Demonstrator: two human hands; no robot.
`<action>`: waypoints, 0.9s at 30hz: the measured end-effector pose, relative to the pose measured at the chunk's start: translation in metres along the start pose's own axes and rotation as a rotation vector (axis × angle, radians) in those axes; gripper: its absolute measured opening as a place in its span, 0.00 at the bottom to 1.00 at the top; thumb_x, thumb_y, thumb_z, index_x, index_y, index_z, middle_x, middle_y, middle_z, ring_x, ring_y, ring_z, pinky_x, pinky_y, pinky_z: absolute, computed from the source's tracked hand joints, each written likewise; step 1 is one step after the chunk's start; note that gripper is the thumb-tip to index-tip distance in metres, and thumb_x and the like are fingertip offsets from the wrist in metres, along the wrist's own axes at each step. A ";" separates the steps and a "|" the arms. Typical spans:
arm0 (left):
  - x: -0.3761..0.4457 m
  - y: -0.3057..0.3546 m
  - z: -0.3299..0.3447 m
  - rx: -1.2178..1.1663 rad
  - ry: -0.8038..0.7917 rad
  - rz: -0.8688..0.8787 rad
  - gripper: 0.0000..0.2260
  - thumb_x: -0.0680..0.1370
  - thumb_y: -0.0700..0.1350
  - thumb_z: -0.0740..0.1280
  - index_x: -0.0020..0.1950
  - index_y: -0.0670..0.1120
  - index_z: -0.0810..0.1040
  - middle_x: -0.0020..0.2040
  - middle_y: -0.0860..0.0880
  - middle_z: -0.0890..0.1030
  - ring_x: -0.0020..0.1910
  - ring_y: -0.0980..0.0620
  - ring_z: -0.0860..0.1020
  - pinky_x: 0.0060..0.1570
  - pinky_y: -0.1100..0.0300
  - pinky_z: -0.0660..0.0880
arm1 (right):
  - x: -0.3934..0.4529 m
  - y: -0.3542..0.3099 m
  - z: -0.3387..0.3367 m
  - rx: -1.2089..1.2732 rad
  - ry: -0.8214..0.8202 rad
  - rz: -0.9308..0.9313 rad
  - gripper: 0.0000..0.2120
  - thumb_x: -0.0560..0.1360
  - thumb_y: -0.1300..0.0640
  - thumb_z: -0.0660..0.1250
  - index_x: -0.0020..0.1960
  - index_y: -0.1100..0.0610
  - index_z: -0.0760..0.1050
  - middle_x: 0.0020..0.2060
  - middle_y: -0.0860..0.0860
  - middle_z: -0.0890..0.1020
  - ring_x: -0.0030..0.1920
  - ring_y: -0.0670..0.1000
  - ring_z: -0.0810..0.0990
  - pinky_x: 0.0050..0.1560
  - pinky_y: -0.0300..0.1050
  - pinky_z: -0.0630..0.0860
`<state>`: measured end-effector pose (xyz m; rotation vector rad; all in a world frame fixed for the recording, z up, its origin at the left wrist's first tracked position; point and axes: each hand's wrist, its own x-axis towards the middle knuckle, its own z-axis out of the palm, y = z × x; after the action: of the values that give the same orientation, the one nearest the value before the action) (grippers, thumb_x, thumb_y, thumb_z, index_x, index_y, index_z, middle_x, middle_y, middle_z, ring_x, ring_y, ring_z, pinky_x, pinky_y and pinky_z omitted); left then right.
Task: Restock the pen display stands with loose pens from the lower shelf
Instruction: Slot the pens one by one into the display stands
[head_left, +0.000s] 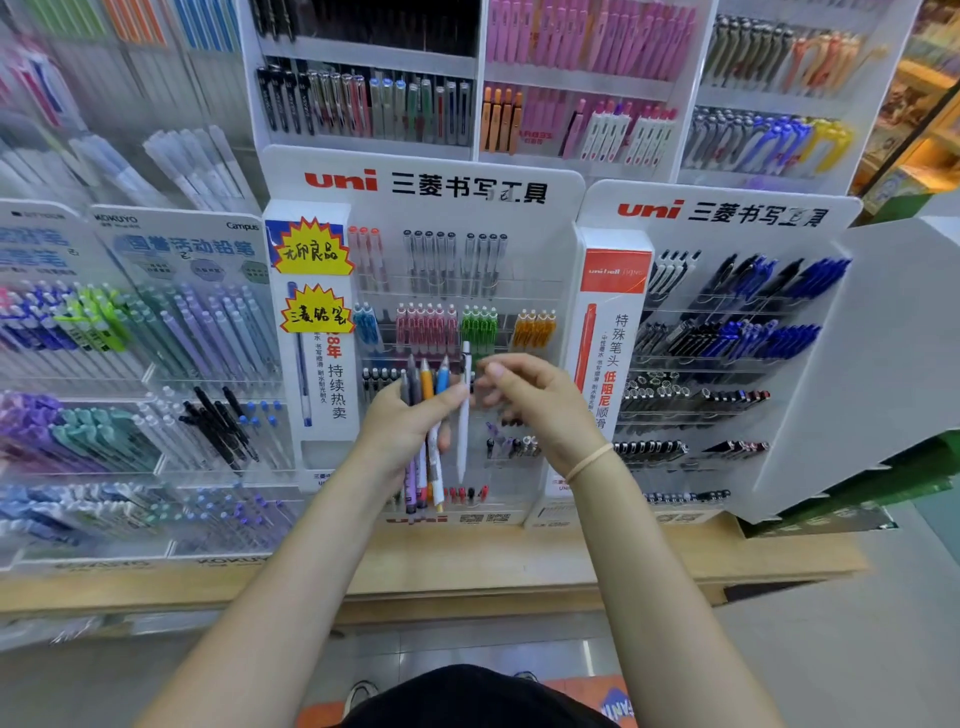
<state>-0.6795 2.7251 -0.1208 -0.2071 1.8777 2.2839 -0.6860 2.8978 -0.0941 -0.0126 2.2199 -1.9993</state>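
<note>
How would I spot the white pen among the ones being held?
Find the middle uni stand with the yellow starburst labels. In front of it the left hand grips a bunch of pens. The white pen stands upright at the right edge of that bunch, apart from the grey, orange and blue-topped pens, with the right hand beside its top.

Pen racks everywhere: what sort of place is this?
Most likely a stationery shop: tiered uni display stands full of colour-sorted pens, handwritten yellow starburst tags, and a left hand holding a bunch of loose pens.
</note>
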 end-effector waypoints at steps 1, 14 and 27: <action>-0.002 -0.001 -0.002 0.054 -0.030 0.009 0.06 0.76 0.44 0.74 0.47 0.42 0.82 0.30 0.43 0.77 0.24 0.51 0.72 0.30 0.59 0.73 | 0.001 -0.003 0.001 0.006 0.012 -0.010 0.08 0.79 0.56 0.68 0.57 0.56 0.81 0.44 0.48 0.86 0.40 0.45 0.82 0.43 0.44 0.77; -0.006 -0.004 0.002 0.159 0.012 0.041 0.07 0.76 0.44 0.75 0.51 0.43 0.82 0.27 0.48 0.77 0.25 0.51 0.74 0.33 0.59 0.75 | 0.003 -0.009 -0.001 0.048 0.011 -0.054 0.03 0.75 0.63 0.72 0.49 0.59 0.83 0.38 0.54 0.85 0.41 0.51 0.83 0.48 0.47 0.82; 0.000 -0.007 0.015 -0.027 0.091 -0.125 0.05 0.76 0.45 0.75 0.51 0.47 0.83 0.42 0.49 0.82 0.29 0.54 0.75 0.36 0.58 0.76 | 0.021 -0.028 -0.023 -0.112 0.314 -0.276 0.06 0.74 0.64 0.72 0.46 0.54 0.83 0.40 0.47 0.84 0.40 0.40 0.82 0.43 0.34 0.78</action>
<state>-0.6778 2.7416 -0.1244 -0.4264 1.8205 2.2521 -0.7116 2.9148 -0.0669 -0.0203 2.6527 -2.1362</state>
